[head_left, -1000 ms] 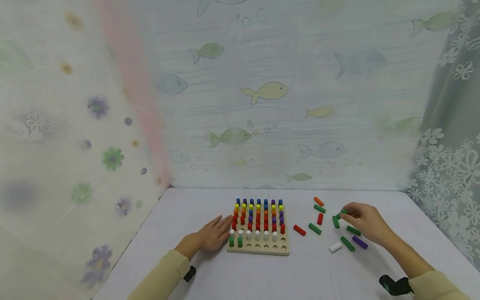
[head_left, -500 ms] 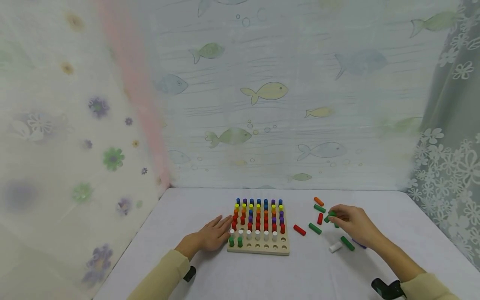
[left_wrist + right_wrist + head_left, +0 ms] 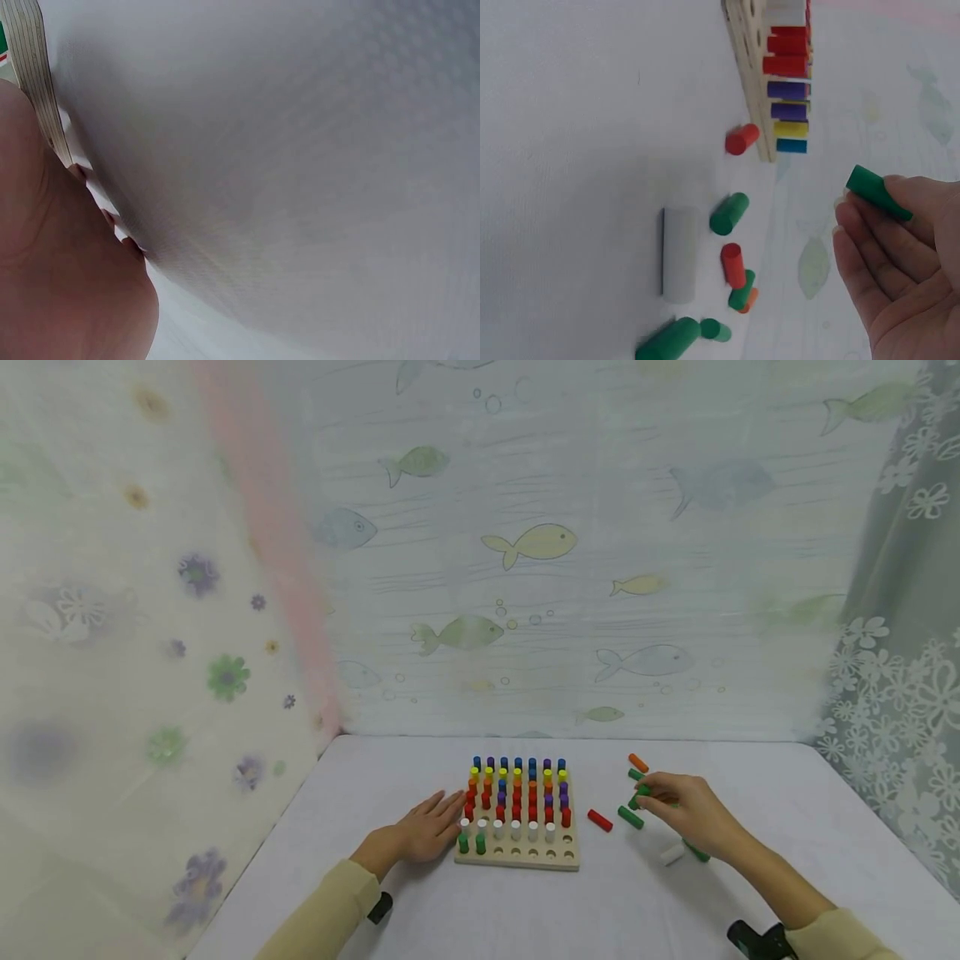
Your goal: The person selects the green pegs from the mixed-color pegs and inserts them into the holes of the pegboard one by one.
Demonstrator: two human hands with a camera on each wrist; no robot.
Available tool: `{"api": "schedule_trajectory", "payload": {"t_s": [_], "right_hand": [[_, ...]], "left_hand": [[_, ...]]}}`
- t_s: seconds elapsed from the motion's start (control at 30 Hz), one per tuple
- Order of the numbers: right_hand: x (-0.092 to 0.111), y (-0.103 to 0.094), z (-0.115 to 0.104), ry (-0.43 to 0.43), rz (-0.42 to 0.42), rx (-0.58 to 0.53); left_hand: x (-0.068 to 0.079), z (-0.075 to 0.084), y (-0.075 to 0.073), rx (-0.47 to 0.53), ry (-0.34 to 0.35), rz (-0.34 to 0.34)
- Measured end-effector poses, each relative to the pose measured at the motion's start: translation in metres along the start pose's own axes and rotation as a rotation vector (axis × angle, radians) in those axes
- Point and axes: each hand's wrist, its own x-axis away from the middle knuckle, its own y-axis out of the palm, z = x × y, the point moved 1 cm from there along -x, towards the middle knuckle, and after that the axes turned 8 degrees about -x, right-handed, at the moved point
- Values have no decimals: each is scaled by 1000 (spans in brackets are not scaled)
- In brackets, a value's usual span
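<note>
My right hand (image 3: 693, 814) pinches a green peg (image 3: 877, 193) between thumb and fingers, above the loose pegs right of a wooden pegboard (image 3: 517, 863). In the right wrist view this peg is tilted and off the table. My left hand (image 3: 429, 831) lies on the table with fingers extended, its fingertips at the board's left edge. In the left wrist view, that hand (image 3: 67, 262) sits against the board's side (image 3: 37, 75). Rows of coloured pegs stand in the board. Two green pegs (image 3: 480, 843) occupy the front row's left end, with bare holes to their right.
Around the right hand lie a red peg (image 3: 600, 820), a green peg (image 3: 631, 817), a white peg (image 3: 672, 855) and an orange peg (image 3: 638, 762). Another red peg (image 3: 733, 266) shows in the right wrist view. The right forearm partly covers a green peg (image 3: 699, 852).
The right hand has moved left toward the board, carrying the green peg, and now covers other loose pegs. My left hand has stayed at the board's edge.
</note>
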Motion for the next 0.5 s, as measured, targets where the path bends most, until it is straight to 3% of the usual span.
{"api": "schedule_trajectory", "payload": {"t_s": [0.5], "right_hand": [[-7,18,-10,-15,-30,-32]], "left_hand": [[-4,-4,5,1,10,-6]]}}
